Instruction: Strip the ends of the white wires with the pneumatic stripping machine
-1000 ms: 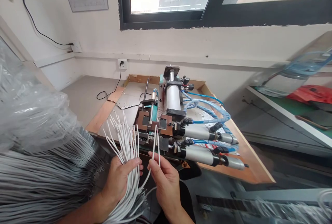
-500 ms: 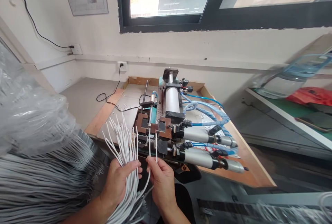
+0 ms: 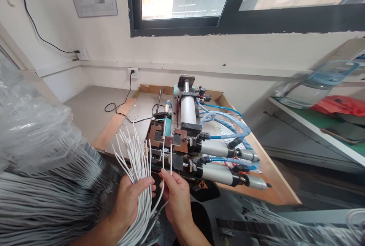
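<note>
Left hand (image 3: 127, 200) closed round bundle (image 3: 138, 162); right hand (image 3: 178, 199) pinching two cables (image 3: 163, 156). One tip (image 3: 171, 143) reddish, one at machine (image 3: 188, 111); bundle apparently mostly undone.

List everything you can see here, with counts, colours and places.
Bundled thin cables: many, white, left hand
Separate thin cables: two, white, right hand
Metal machine with cylinders: one, silver-black-brown, bench
Plastic hoses: several, blue, machine's right
Wood-edged bench: one, grey-brown, centre
Piled cables: many, grey, left
Crumpled plastic sheeting: one heap, clear, left
Power cords: two, black, wall and bench
Sockets: two, white, wall
Framed sheet: one, grey, wall
Window frame: one, dark, wall
Large bottle: one, clear blue, shelf
Crumpled item: one, red, shelf
Green-topped shelf: one, right
Hands: two, bare, lower middle
</note>
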A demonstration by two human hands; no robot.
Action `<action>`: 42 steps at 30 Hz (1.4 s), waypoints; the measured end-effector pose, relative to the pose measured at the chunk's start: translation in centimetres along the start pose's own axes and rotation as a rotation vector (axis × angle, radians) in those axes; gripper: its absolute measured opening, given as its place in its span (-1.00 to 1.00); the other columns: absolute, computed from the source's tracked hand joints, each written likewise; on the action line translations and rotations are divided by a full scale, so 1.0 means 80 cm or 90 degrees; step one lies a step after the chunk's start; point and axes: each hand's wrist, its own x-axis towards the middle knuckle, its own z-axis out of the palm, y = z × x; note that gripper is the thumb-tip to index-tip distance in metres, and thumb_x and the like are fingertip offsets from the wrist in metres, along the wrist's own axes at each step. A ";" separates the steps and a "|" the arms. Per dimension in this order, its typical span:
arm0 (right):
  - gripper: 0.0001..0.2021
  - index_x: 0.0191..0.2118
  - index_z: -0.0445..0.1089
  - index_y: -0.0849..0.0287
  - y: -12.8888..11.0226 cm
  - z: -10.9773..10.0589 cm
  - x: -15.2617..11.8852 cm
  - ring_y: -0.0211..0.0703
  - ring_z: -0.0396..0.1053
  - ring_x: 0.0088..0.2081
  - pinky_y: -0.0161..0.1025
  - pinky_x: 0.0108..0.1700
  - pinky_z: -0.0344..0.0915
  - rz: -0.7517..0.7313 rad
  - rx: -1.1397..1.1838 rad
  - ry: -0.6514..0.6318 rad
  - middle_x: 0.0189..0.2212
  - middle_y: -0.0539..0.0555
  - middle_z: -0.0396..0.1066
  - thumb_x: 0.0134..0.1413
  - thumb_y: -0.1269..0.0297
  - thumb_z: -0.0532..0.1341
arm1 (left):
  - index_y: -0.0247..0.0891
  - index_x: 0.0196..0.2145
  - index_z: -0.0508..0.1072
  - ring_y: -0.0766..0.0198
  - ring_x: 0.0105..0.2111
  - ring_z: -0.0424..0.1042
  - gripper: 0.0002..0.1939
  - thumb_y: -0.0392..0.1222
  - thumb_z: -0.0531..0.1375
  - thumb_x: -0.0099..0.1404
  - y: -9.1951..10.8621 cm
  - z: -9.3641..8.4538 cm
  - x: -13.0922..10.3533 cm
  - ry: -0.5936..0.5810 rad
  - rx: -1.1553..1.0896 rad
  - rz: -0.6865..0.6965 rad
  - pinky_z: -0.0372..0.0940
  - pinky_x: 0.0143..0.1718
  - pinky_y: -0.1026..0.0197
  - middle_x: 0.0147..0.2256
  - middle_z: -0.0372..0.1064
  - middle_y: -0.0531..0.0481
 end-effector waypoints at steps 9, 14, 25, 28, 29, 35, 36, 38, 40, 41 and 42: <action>-0.71 -0.60 0.27 0.24 0.005 0.002 0.001 -0.42 0.03 -0.74 -0.44 -0.70 -0.06 0.032 0.040 -0.007 -0.78 -0.16 0.06 -0.27 0.14 0.33 | -0.35 -0.48 0.45 0.27 -0.58 0.40 -0.82 -0.26 0.32 -0.11 -0.005 -0.003 0.002 0.005 -0.003 -0.003 0.30 -0.54 0.28 -0.58 0.44 0.01; -0.74 -0.51 0.36 0.26 0.001 0.006 -0.004 -0.40 0.07 -0.70 -0.42 -0.67 0.04 0.068 0.006 -0.126 -0.74 -0.13 0.12 -0.25 0.16 0.32 | -0.35 -0.47 0.46 0.31 -0.61 0.35 -0.84 -0.26 0.30 -0.08 -0.005 -0.003 0.000 -0.042 0.019 0.027 0.27 -0.58 0.29 -0.62 0.40 0.03; -0.78 -0.58 0.40 0.26 0.002 0.000 -0.006 -0.38 0.11 -0.66 -0.39 -0.58 0.08 -0.071 -0.042 -0.034 -0.70 -0.04 0.28 -0.19 0.19 0.31 | -0.36 -0.51 0.48 0.30 -0.55 0.37 -0.93 -0.31 0.26 -0.03 0.000 0.001 0.001 -0.087 0.008 0.054 0.29 -0.47 0.28 -0.57 0.43 -0.01; -0.77 -0.61 0.38 0.26 0.005 0.001 0.001 -0.41 0.08 -0.68 -0.41 -0.61 0.07 -0.023 0.025 0.012 -0.71 -0.06 0.28 -0.28 0.20 0.35 | -0.34 -0.49 0.47 0.28 -0.55 0.39 -0.89 -0.29 0.28 -0.06 0.001 0.001 0.003 -0.042 -0.003 0.028 0.31 -0.49 0.25 -0.57 0.43 0.00; -0.77 -0.63 0.37 0.27 0.005 0.002 0.003 -0.42 0.07 -0.69 -0.42 -0.62 0.07 -0.006 0.044 0.013 -0.72 -0.07 0.26 -0.30 0.21 0.36 | -0.34 -0.48 0.47 0.27 -0.55 0.40 -0.87 -0.29 0.29 -0.07 0.002 0.001 0.003 -0.031 -0.009 0.024 0.32 -0.49 0.25 -0.57 0.43 0.00; -0.75 -0.65 0.35 0.29 -0.002 0.005 0.010 -0.47 0.05 -0.72 -0.48 -0.67 0.01 0.076 0.110 0.008 -0.77 -0.09 0.22 -0.39 0.26 0.40 | -0.35 -0.46 0.46 0.27 -0.56 0.41 -0.84 -0.29 0.29 -0.08 0.006 0.002 0.006 -0.009 -0.023 0.019 0.33 -0.50 0.24 -0.56 0.44 -0.02; -0.75 -0.64 0.36 0.30 -0.003 0.006 0.011 -0.47 0.06 -0.73 -0.48 -0.68 0.01 0.082 0.115 0.006 -0.77 -0.10 0.21 -0.40 0.26 0.40 | -0.35 -0.46 0.46 0.27 -0.56 0.40 -0.84 -0.29 0.29 -0.08 0.007 0.003 0.007 -0.009 -0.022 0.019 0.33 -0.50 0.25 -0.56 0.44 -0.02; -0.75 -0.60 0.37 0.30 -0.003 0.007 0.012 -0.43 0.10 -0.72 -0.46 -0.68 0.04 0.098 0.122 -0.005 -0.78 -0.10 0.20 -0.38 0.23 0.38 | -0.35 -0.45 0.46 0.28 -0.56 0.40 -0.84 -0.30 0.29 -0.08 0.006 0.004 0.007 -0.011 -0.019 0.020 0.33 -0.51 0.25 -0.57 0.43 -0.01; -0.75 -0.57 0.38 0.29 -0.003 0.008 0.012 -0.39 0.16 -0.71 -0.43 -0.67 0.08 0.123 0.129 -0.027 -0.76 -0.10 0.20 -0.34 0.21 0.37 | -0.34 -0.45 0.46 0.28 -0.57 0.40 -0.83 -0.30 0.30 -0.09 0.005 0.005 0.007 -0.017 -0.023 0.022 0.32 -0.51 0.26 -0.57 0.43 0.01; -0.75 -0.57 0.38 0.28 -0.004 0.008 0.012 -0.37 0.17 -0.71 -0.42 -0.67 0.09 0.136 0.133 -0.043 -0.76 -0.11 0.20 -0.33 0.20 0.36 | -0.34 -0.44 0.46 0.29 -0.58 0.39 -0.83 -0.31 0.30 -0.09 0.004 0.005 0.006 -0.024 -0.025 0.023 0.32 -0.52 0.27 -0.57 0.43 0.01; -0.75 -0.56 0.38 0.28 -0.004 0.009 0.011 -0.37 0.18 -0.71 -0.41 -0.67 0.10 0.145 0.135 -0.062 -0.76 -0.11 0.19 -0.32 0.19 0.36 | -0.34 -0.44 0.46 0.30 -0.58 0.39 -0.84 -0.31 0.29 -0.08 0.004 0.006 0.006 -0.034 -0.027 0.023 0.31 -0.51 0.27 -0.58 0.43 0.02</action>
